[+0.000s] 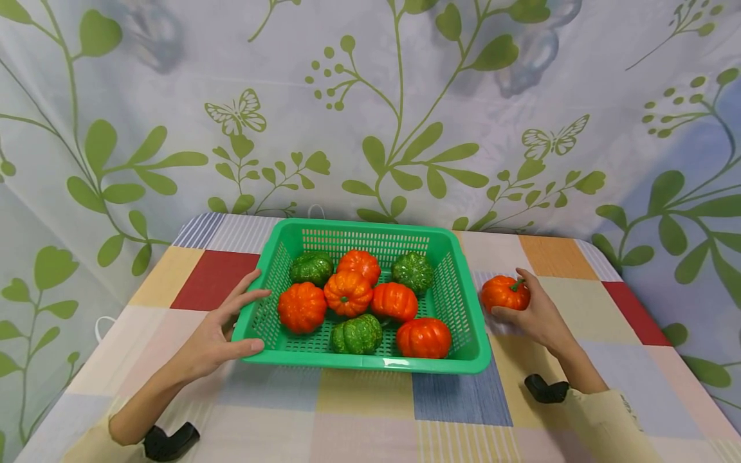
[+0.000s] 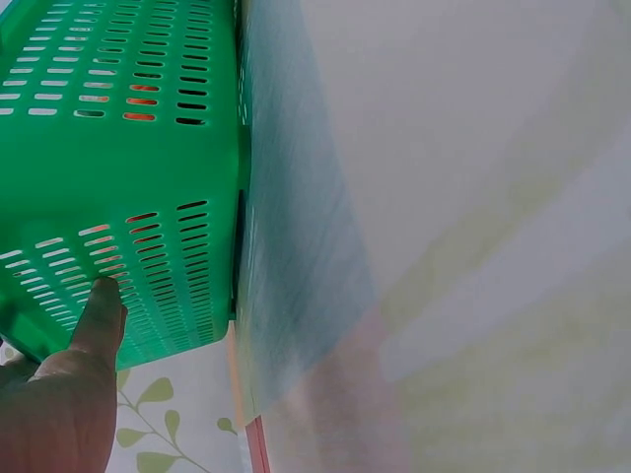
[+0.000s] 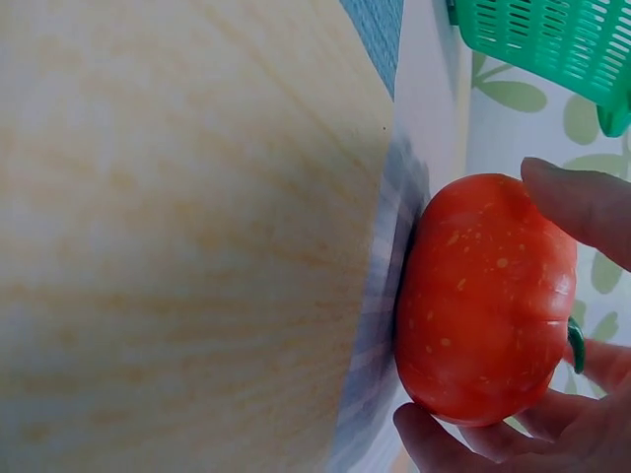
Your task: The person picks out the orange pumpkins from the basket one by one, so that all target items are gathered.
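Note:
On the table to the right of the green basket (image 1: pixel 361 361) sits a small orange-red pumpkin (image 1: pixel 499 292) with a green stem. My right hand (image 1: pixel 541 315) holds it, thumb on the near side and fingers round the far side. The right wrist view shows this pumpkin (image 3: pixel 483 305) against the cloth, thumb and fingers on opposite sides. At the basket's left end, my left hand (image 1: pixel 211 337) rests with spread fingers over the rim and the thumb by the near corner. One finger (image 2: pixel 99 320) lies along the slotted basket wall (image 2: pixel 187 266) in the left wrist view.
Inside the basket lie several orange-red pumpkins (image 1: pixel 302 307) and 3 green ones (image 1: pixel 356 334). A patchwork cloth (image 1: pixel 359 411) covers the table. Behind stands a curtain (image 1: pixel 278 141) with leaves and butterflies.

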Available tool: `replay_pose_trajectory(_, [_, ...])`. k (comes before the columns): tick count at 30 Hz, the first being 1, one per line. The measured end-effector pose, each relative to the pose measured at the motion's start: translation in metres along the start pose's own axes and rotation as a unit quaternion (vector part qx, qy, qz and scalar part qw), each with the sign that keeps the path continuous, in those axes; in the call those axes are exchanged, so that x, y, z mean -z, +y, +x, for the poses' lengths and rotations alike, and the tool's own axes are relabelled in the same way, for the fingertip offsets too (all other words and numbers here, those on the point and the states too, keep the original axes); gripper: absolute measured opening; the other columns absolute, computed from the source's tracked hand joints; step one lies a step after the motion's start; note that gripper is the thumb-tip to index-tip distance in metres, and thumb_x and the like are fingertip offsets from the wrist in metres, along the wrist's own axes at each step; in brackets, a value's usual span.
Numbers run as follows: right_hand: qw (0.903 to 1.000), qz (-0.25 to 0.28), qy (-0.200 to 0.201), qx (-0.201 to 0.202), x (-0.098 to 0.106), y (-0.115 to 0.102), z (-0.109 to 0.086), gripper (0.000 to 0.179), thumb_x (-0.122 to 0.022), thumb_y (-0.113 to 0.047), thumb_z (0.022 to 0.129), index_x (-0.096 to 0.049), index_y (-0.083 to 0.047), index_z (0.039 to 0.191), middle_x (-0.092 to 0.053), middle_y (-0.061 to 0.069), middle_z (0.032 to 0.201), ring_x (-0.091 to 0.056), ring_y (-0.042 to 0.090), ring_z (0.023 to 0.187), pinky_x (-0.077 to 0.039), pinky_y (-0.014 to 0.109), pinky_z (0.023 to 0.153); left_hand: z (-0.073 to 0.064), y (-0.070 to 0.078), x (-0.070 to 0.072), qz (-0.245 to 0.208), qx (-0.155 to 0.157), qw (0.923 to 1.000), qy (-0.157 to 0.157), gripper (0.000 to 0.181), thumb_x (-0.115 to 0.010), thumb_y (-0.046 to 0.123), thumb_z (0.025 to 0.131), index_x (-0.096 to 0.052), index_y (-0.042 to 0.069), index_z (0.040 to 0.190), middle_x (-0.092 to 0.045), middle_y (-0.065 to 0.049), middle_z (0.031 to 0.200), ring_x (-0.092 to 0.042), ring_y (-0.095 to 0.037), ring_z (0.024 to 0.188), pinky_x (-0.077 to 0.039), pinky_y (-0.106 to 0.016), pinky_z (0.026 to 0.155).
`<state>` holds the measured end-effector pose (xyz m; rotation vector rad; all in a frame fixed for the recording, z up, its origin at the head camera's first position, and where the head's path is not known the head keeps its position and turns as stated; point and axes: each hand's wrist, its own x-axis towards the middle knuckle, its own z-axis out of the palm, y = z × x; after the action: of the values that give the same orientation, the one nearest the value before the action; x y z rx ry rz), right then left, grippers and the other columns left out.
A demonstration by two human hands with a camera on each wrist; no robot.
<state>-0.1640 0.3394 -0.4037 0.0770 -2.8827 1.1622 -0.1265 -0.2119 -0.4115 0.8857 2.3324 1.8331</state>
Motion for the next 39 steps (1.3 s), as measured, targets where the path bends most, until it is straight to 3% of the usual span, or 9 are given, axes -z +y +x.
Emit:
replay_pose_trajectory(6, [0.9998, 0.001, -0.012, 0.013, 0.003, -0.002, -0.001, 0.086, -0.076, -0.018, 0.087, -0.023, 0.004, 0.152, -0.032, 0.036, 0.144, -0.04, 0.053, 0.123, -0.037, 0.069, 0.096, 0.001, 0.0, 0.0, -0.003, -0.001, 1.0, 0.001, 0.066, -0.067, -0.006, 0.083, -0.043, -0.003, 0.144, -0.008, -0.005, 0.165, -0.015, -0.015, 0.146, -0.031, -0.014, 0.104])
replay_pose_trajectory(11, [0.9997, -0.003, -0.01, 0.024, 0.005, -0.003, -0.003, 0.082, -0.076, -0.019, 0.087, -0.029, 0.006, 0.15, -0.032, 0.035, 0.145, -0.035, 0.053, 0.127, -0.034, 0.071, 0.097, 0.001, -0.001, -0.001, -0.009, -0.001, 1.0, 0.001, 0.065, -0.067, -0.007, 0.083, -0.043, -0.005, 0.143, -0.008, -0.005, 0.164, -0.017, -0.013, 0.144, -0.034, -0.015, 0.103])
replay_pose_trajectory(17, [0.9991, -0.004, 0.021, 0.036, 0.008, -0.008, -0.014, 0.081, -0.078, -0.022, 0.086, -0.034, 0.005, 0.148, -0.03, 0.034, 0.149, -0.027, 0.055, 0.133, -0.027, 0.075, 0.097, 0.0, -0.001, -0.001, -0.013, -0.002, 0.9999, 0.0, 0.065, -0.066, -0.009, 0.083, -0.042, -0.006, 0.143, -0.007, -0.005, 0.165, -0.02, -0.012, 0.143, -0.039, -0.017, 0.099])
replay_pose_trajectory(26, [0.9935, -0.024, 0.064, 0.091, 0.013, -0.035, -0.04, 0.067, -0.077, -0.012, 0.085, -0.044, 0.007, 0.14, -0.042, 0.031, 0.14, -0.037, 0.052, 0.127, -0.038, 0.072, 0.09, 0.001, 0.0, 0.0, -0.021, 0.008, 0.9998, -0.001, 0.066, -0.066, -0.009, 0.084, -0.04, -0.006, 0.144, -0.006, -0.004, 0.165, -0.025, -0.01, 0.14, -0.046, -0.02, 0.094])
replay_pose_trajectory(30, [0.99, -0.024, 0.077, 0.116, 0.014, -0.052, -0.049, 0.062, -0.079, -0.007, 0.083, -0.049, 0.005, 0.136, -0.045, 0.027, 0.136, -0.04, 0.045, 0.125, -0.043, 0.061, 0.093, 0.001, 0.0, -0.001, -0.017, 0.009, 0.9998, 0.003, 0.067, -0.066, -0.009, 0.084, -0.04, -0.005, 0.145, -0.006, -0.004, 0.165, -0.025, -0.01, 0.139, -0.045, -0.019, 0.095])
replay_pose_trajectory(34, [0.9856, -0.008, 0.085, 0.146, 0.013, -0.072, -0.057, 0.058, -0.08, -0.004, 0.081, -0.055, 0.002, 0.132, -0.048, 0.023, 0.135, -0.042, 0.039, 0.124, -0.042, 0.059, 0.095, 0.001, 0.0, -0.001, -0.012, 0.002, 0.9999, 0.006, 0.067, -0.066, -0.009, 0.083, -0.04, -0.004, 0.145, -0.008, -0.005, 0.164, -0.024, -0.01, 0.141, -0.041, -0.017, 0.098])
replay_pose_trajectory(36, [0.9835, -0.011, 0.087, 0.158, 0.012, -0.081, -0.061, 0.055, -0.08, -0.005, 0.081, -0.058, 0.0, 0.13, -0.05, 0.02, 0.135, -0.044, 0.036, 0.124, -0.043, 0.043, 0.103, 0.001, 0.001, -0.001, -0.011, 0.0, 0.9999, 0.006, 0.068, -0.066, -0.01, 0.083, -0.04, -0.005, 0.145, -0.008, -0.006, 0.164, -0.023, -0.01, 0.141, -0.041, -0.017, 0.098])
replay_pose_trajectory(37, [0.9824, -0.013, 0.087, 0.165, 0.011, -0.086, -0.062, 0.053, -0.08, -0.004, 0.081, -0.059, 0.0, 0.129, -0.051, 0.018, 0.135, -0.045, 0.035, 0.124, -0.043, 0.041, 0.104, 0.001, 0.001, -0.001, -0.012, -0.001, 0.9999, 0.006, 0.068, -0.066, -0.01, 0.083, -0.04, -0.005, 0.145, -0.008, -0.006, 0.164, -0.023, -0.01, 0.141, -0.041, -0.017, 0.098])
replay_pose_trajectory(39, [0.98, -0.022, 0.087, 0.178, 0.009, -0.093, -0.065, 0.05, -0.08, -0.004, 0.081, -0.061, -0.002, 0.127, -0.053, 0.014, 0.134, -0.046, 0.033, 0.123, -0.038, 0.021, 0.102, 0.001, 0.001, -0.002, -0.013, 0.001, 0.9999, 0.005, 0.068, -0.066, -0.01, 0.083, -0.04, -0.004, 0.146, -0.008, -0.006, 0.164, -0.024, -0.01, 0.141, -0.043, -0.018, 0.097])
